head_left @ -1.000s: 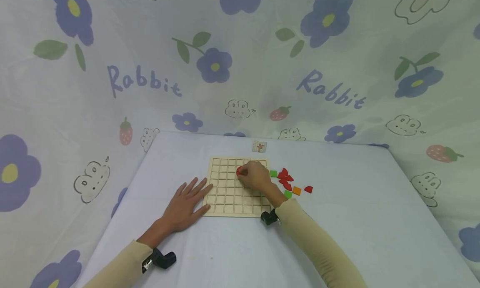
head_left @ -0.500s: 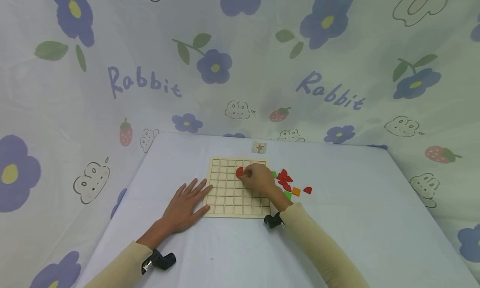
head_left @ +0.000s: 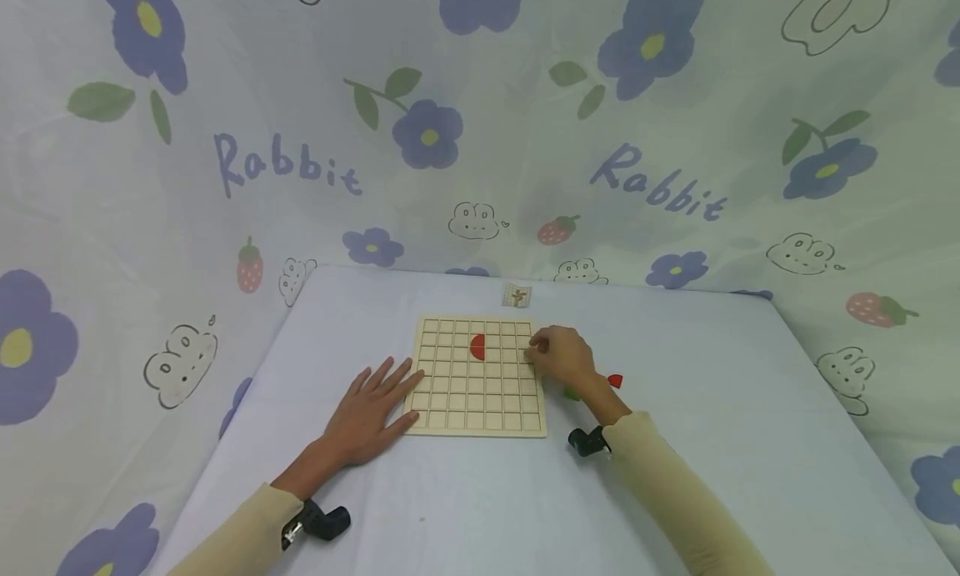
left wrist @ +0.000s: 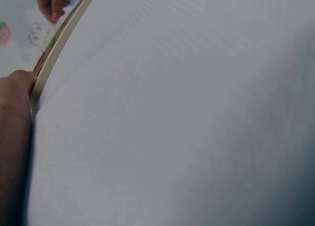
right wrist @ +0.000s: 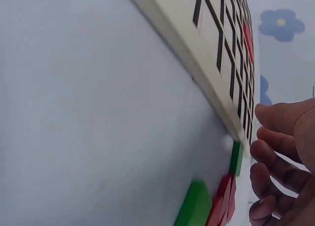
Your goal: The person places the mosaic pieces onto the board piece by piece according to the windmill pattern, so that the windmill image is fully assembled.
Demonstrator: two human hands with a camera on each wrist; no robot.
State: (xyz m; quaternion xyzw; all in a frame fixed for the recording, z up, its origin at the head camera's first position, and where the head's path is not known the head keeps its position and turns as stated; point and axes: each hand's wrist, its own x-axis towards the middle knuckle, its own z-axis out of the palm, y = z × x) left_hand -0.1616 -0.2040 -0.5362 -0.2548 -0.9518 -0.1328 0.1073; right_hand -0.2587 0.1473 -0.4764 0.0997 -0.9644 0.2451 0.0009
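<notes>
A square wooden grid board (head_left: 465, 393) lies on the white table. Two red quarter-circle pieces (head_left: 477, 347) sit in its upper middle cells, together forming a half disc. My left hand (head_left: 367, 418) lies with spread fingers, its fingertips and thumb resting on the board's left edge. Over the board's right edge is my right hand (head_left: 562, 355), fingers loosely bent. In the right wrist view its thumb and fingers are apart with nothing between them. Below them lie green blocks (right wrist: 194, 206) and red pieces (right wrist: 224, 201), mostly hidden by the hand in the head view.
Behind the board lies a small printed card (head_left: 517, 295) with a grid and a reddish-brown figure. One red piece (head_left: 615, 381) shows beyond my right wrist. A patterned cloth (head_left: 480, 142) with flowers and rabbits hangs around the table.
My right hand has let go of the red piece on the board and moved right, off the cells, toward the loose pieces. The left hand stays in place.
</notes>
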